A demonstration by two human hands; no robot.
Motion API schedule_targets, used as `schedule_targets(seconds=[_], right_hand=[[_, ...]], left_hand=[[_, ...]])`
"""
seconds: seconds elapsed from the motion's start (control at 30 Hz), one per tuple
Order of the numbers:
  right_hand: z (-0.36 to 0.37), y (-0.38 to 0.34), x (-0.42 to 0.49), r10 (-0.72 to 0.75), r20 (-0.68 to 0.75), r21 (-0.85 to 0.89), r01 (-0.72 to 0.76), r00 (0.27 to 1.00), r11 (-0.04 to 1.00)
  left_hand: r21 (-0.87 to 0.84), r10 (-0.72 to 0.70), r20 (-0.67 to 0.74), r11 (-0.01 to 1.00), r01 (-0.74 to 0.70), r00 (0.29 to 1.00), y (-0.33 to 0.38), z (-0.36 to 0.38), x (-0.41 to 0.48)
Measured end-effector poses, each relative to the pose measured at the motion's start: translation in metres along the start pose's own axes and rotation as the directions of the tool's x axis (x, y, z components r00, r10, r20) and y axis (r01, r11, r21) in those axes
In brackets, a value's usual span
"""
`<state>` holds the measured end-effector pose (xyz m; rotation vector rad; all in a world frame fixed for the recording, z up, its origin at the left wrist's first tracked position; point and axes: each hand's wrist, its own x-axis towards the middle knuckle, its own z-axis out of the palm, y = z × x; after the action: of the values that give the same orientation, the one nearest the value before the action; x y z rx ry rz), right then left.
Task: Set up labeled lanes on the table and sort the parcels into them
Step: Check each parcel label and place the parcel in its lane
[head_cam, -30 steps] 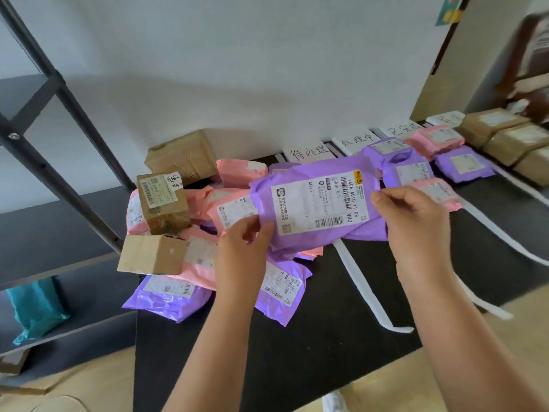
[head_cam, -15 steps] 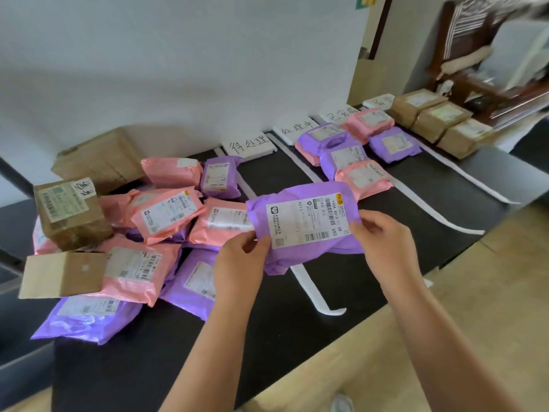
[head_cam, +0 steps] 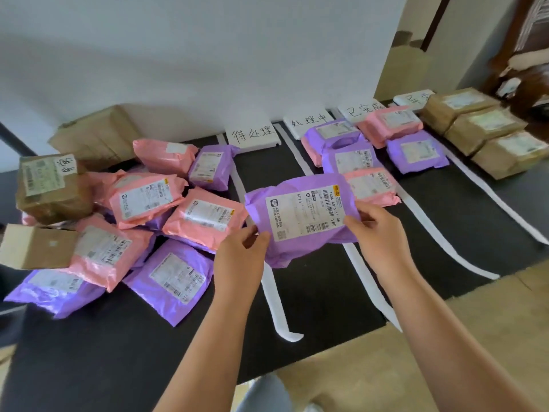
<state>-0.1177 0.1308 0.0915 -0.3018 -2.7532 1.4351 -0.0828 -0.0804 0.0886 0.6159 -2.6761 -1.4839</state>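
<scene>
The person holds a purple parcel (head_cam: 300, 215) near the middle of the view, label up, over the black table (head_cam: 118, 352). The left hand (head_cam: 240, 251) pinches its seven o'clock corner between thumb and curled fingers. The right hand (head_cam: 377, 233) grips its three o'clock edge, thumb on top beside the label. The parcel sits over the lane between two white strips (head_cam: 274, 292) and hides part of each. It looks lifted off the table, though the view does not settle that. At twelve o'clock from it, against the wall (head_cam: 208, 55), stand four handwritten cards (head_cam: 252, 135), one at the head of each lane. At nine o'clock a pile (head_cam: 142, 200) of pink, purple and brown packages lies outside the lanes. At one o'clock the second lane holds a stack (head_cam: 350, 162) of overlapping purple and pink packages, the nearest pink one just beside the right hand. The third lane, toward two o'clock, holds a pink packet (head_cam: 389, 123) behind a purple packet (head_cam: 416, 151). Beyond the last strip, three brown boxes (head_cam: 481, 126) lie in a row, touching.
</scene>
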Motion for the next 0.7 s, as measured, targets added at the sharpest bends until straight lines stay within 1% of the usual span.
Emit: schedule_targets(seconds=[0.1, 0.23, 0.37, 0.47, 0.57, 0.7], right_hand=[[0.014, -0.002, 0.033, 0.000, 0.038, -0.002, 0.001, 0.999, 1.000], [0.035, -0.009, 0.079, -0.023, 0.016, -0.010, 0.023, 1.000, 1.000], [0.056, -0.009, 0.122, -0.012, 0.041, -0.028, 0.013, 0.999, 1.000], [0.073, -0.005, 0.155, -0.017, 0.074, -0.092, 0.024, 0.997, 0.995], [0.090, 0.000, 0.191, -0.037, 0.079, -0.139, 0.047, 0.996, 0.989], [0.116, 0.001, 0.252, -0.059, 0.165, -0.212, 0.093, 0.985, 0.973]], left_hand=[[0.018, -0.039, -0.022, 0.999, 0.040, 0.999, 0.004, 0.007, 0.028], [0.038, -0.039, -0.025, 0.998, 0.040, 0.999, 0.009, 0.017, 0.076], [-0.011, -0.096, -0.021, 0.995, 0.096, 0.995, 0.012, 0.029, 0.121], [-0.046, -0.151, 0.001, 0.987, 0.151, 0.989, 0.010, 0.039, 0.154], [-0.074, -0.200, 0.060, 0.976, 0.205, 0.978, 0.003, 0.051, 0.194], [-0.074, -0.232, 0.084, 0.968, 0.238, 0.969, 0.005, 0.063, 0.247]])
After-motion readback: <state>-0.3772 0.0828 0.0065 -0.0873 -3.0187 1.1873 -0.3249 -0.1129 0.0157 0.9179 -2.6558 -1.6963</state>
